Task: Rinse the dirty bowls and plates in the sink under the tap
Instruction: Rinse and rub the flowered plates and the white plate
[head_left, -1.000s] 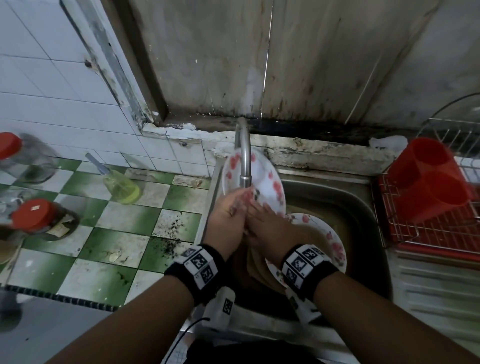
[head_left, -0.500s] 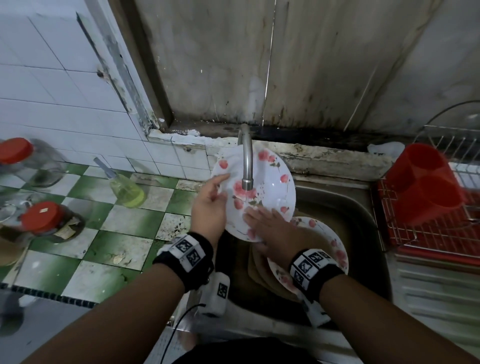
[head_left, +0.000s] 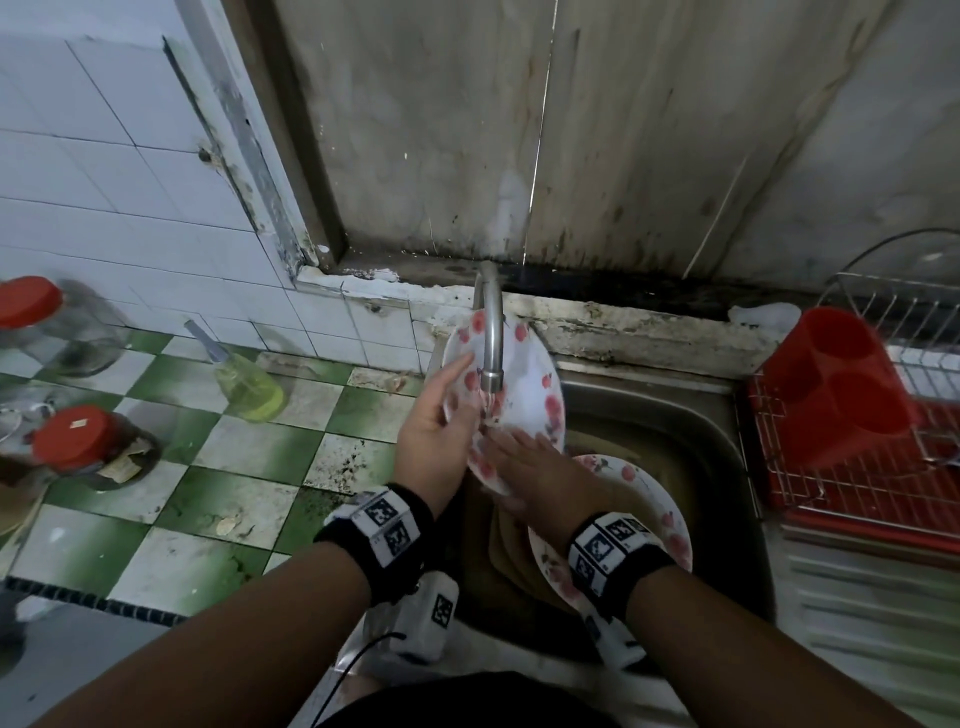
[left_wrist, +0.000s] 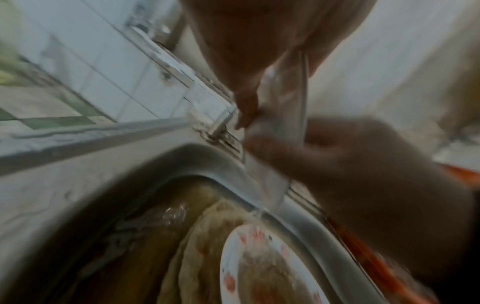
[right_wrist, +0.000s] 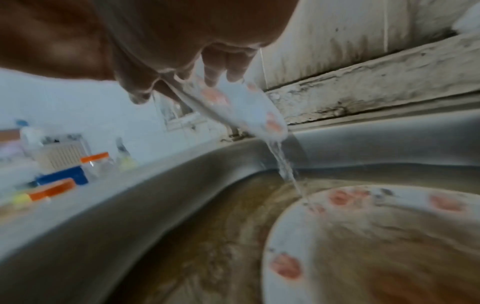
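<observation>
While water runs, each line gives advice for this rinse.
Left hand (head_left: 434, 431): fingers curl round the tilted plate's (head_left: 524, 384) near rim; keep this hold firm.
Right hand (head_left: 535, 470): flat fingers rub its lower face; work around the rim.
Tap (head_left: 491, 340): just above both hands; keep the stream on the plate's face.
Second plate (head_left: 644, 488): below the right wrist, in the sink (head_left: 727, 457), catching dirty runoff; rinse it next.

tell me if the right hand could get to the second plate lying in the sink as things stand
Probably yes. The second plate lies just under the right hand with nothing between them, though that hand is now rubbing the plate held under the tap.
</observation>
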